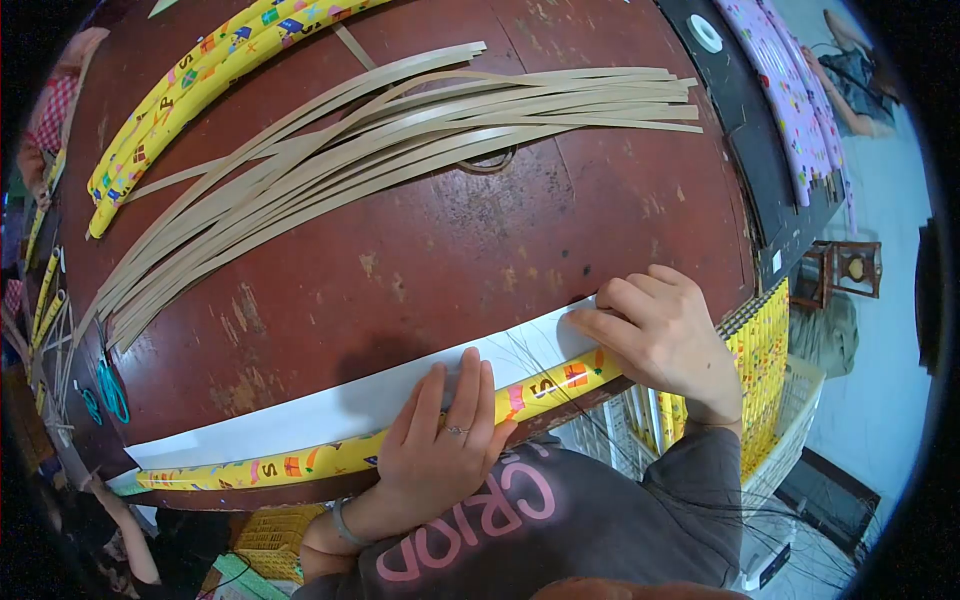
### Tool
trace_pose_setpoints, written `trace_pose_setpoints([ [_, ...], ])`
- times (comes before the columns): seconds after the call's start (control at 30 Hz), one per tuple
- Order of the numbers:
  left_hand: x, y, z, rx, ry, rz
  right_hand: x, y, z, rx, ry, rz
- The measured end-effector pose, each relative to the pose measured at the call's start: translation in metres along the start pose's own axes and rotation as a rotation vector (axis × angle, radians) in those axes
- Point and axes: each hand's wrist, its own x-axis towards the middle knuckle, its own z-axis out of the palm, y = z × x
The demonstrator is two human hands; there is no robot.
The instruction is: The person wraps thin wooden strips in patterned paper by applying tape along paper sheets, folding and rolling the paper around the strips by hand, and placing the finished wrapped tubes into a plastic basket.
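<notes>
A long strip of paper, white on its upper face [300, 405], lies along the table's near edge. Its near side forms a yellow patterned roll [270, 469]. My left hand [440, 430] rests on the roll and the white paper near the middle, fingers stretched out and pointing away from me. At the right end, my right hand [655, 330] has its fingers bent together over the paper's edge; whatever they pinch is hidden beneath them.
Beige flat strips [400, 130] fan across the table [400, 290], with yellow rolls [190, 100] behind. Teal scissors [112, 388] lie at the left, tape [705, 33] at the upper right. A white crate [795, 410] holds yellow rolls. Other people's arms show at both sides.
</notes>
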Motion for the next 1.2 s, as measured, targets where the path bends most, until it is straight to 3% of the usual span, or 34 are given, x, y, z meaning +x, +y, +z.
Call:
trace_pose_setpoints([
  [0.53, -0.007, -0.003, -0.005, -0.076, 0.057, -0.053, -0.003, -0.018, 0.011, -0.053, 0.131, 0.037],
  [0.83, -0.026, -0.019, -0.019, -0.123, 0.077, -0.086, 0.01, -0.046, 0.026, -0.034, 0.142, -0.074],
  [0.93, -0.007, 0.0, -0.012, -0.163, -0.018, -0.131, 0.009, -0.046, 0.029, -0.038, 0.16, -0.054],
  [1.2, 0.028, 0.03, 0.004, -0.17, 0.134, 0.005, 0.009, -0.04, 0.029, 0.061, 0.157, -0.044],
])
